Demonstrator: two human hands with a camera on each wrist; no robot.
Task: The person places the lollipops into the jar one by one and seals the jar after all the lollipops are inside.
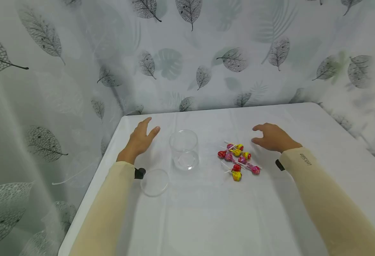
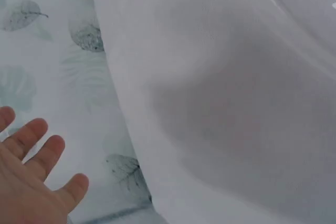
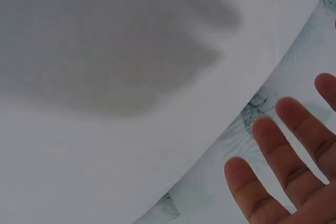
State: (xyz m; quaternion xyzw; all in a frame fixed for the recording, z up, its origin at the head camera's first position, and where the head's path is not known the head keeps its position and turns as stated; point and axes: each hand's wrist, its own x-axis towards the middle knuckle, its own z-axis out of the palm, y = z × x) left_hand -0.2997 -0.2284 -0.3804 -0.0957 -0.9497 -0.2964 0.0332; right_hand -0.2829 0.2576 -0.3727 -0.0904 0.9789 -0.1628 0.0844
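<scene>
My left hand (image 1: 140, 139) hovers over the left part of the table, fingers spread and holding nothing. Just right of it stands a clear, round, open-topped jar (image 1: 184, 151). A clear round lid (image 1: 155, 182) lies flat in front of the jar, near the left wrist. Several wrapped lollipops (image 1: 237, 153) in red, yellow and pink lie in a loose pile right of the jar. My right hand (image 1: 274, 138) is held above the table to the right of the pile, with nothing in it. Its fingers (image 3: 270, 142) are apart in the right wrist view.
A white cloth covers the table (image 1: 206, 217). Behind and to the left hangs a pale curtain (image 1: 171, 78) with a leaf print, close along the table's edges. The left table edge runs beside my left forearm.
</scene>
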